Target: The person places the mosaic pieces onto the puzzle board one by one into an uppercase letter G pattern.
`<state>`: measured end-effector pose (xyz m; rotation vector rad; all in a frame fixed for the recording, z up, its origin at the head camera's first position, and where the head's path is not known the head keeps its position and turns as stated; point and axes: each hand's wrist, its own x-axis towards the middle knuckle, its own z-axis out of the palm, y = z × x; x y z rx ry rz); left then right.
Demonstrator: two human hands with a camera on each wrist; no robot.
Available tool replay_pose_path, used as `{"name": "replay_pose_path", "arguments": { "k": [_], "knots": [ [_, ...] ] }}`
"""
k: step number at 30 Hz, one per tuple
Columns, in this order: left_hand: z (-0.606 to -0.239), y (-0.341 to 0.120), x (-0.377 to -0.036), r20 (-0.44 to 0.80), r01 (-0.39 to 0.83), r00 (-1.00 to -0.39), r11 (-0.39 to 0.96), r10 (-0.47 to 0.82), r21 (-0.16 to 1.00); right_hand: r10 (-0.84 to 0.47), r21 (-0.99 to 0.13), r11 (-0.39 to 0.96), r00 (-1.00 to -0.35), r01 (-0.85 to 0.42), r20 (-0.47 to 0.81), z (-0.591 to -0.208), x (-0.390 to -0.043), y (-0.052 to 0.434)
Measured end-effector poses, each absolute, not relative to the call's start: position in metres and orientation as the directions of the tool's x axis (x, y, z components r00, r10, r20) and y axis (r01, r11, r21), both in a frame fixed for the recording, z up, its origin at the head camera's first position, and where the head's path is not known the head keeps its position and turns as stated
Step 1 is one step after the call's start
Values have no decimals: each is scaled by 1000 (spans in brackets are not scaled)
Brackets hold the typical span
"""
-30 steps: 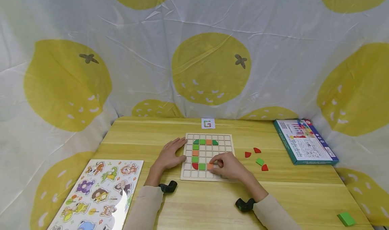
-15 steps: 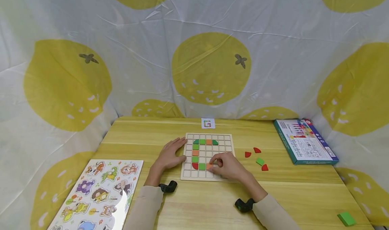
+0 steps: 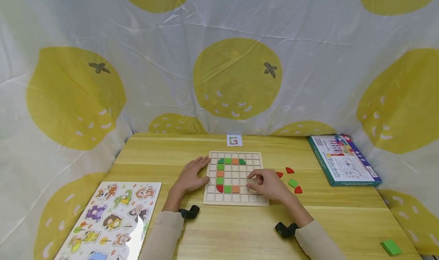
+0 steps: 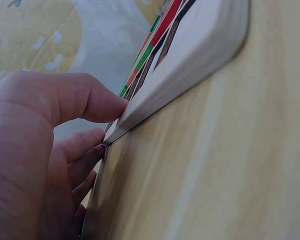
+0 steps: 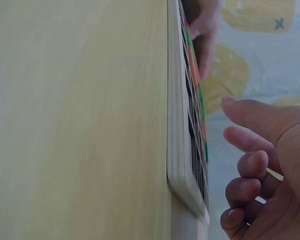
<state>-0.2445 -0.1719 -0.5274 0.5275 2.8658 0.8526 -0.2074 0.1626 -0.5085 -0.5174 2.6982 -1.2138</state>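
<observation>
- We see the grid board [image 3: 235, 199] flat on the wooden table [image 3: 219, 233], centred in front of the person.
- Our left hand [image 3: 192, 177] rests against the board's left edge. The fingers are extended and hold nothing. The left wrist view shows the thumb [image 4: 92, 102] touching that edge.
- Our right hand [image 3: 269, 184] sits above the board's lower right corner. The fingers are loosely curled, and the right wrist view shows nothing held in them.
- Coloured tiles fill part of the grid. The orange tile [image 3: 235, 189] lies in the bottom row of the pattern, just left of the right hand's fingertips and beside a green tile [image 3: 228, 189].
- 3 red pieces [image 3: 290, 170] and 1 green piece [image 3: 293, 183] lie loose on the table, just right of the right hand.
- A small pattern card [image 3: 234, 140] lies beyond the board.
- A game box [image 3: 343, 160] lies at the far right, and an animal puzzle board [image 3: 113, 218] at the near left.
- A green block [image 3: 391, 247] lies at the near right corner.
</observation>
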Motion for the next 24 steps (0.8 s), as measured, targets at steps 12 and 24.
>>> {"name": "replay_pose_path", "arguments": {
  "k": [12, 24],
  "knots": [
    [-529, -172, -245, -8, 294, -935, 787, 356, 543, -258, -734, 646, -965, -211, 50, -508, -209, 213],
    [-528, -172, -245, -10, 290, -936, 786, 353, 546, -173, -701, 697, -984, -152, 41, -517, -214, 251]
  ]
}}
